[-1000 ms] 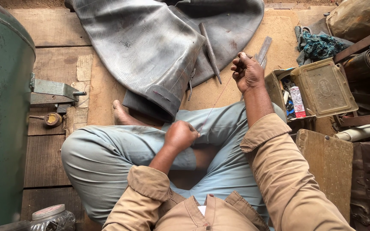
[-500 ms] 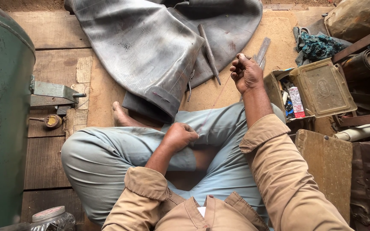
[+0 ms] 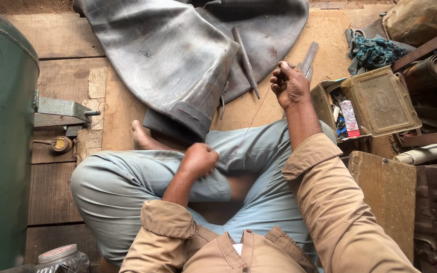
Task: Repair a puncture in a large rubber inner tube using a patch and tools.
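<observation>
Right hand (image 3: 289,85): raised over the plank floor, fingers curled shut, pinching the upper end of a thin reddish thread (image 3: 251,126).
Thread: taut, running on a slant from right hand down toward left hand (image 3: 199,160); faint against the pale blue trousers (image 3: 127,187).
Left hand: closed in a loose fist, resting on the crossed leg at mid-lap; lower end of thread leading to it, exact pinch hidden by the knuckles.
Trousers: pale blue, legs crossed, one bare foot (image 3: 142,137) showing just beside the folded edge of the rubber.
Sleeves (image 3: 330,212): tan, cuffs turned back at both wrists.
Large grey rubber inner tube (image 3: 178,55): flattened and folded, spread on the floor ahead of the knees; short run of stitching visible near its lower corner.
Long round file (image 3: 245,61): lying aslant on the rubber, near the right hand.
Flat metal bar (image 3: 309,58): on the floor just behind the right hand, partly covered by it.
Open tin box (image 3: 380,103): to the right of the right hand, lid thrown back, small tubes and oddments inside.
Teal cloth bundle (image 3: 373,50): beyond the box.
Green metal drum (image 3: 1,141): along the left edge, with a grey bracket (image 3: 61,110) projecting from it.
Clear jar with pale lid (image 3: 61,258): bottom left corner.
Wooden box (image 3: 388,194): beside the right elbow.
</observation>
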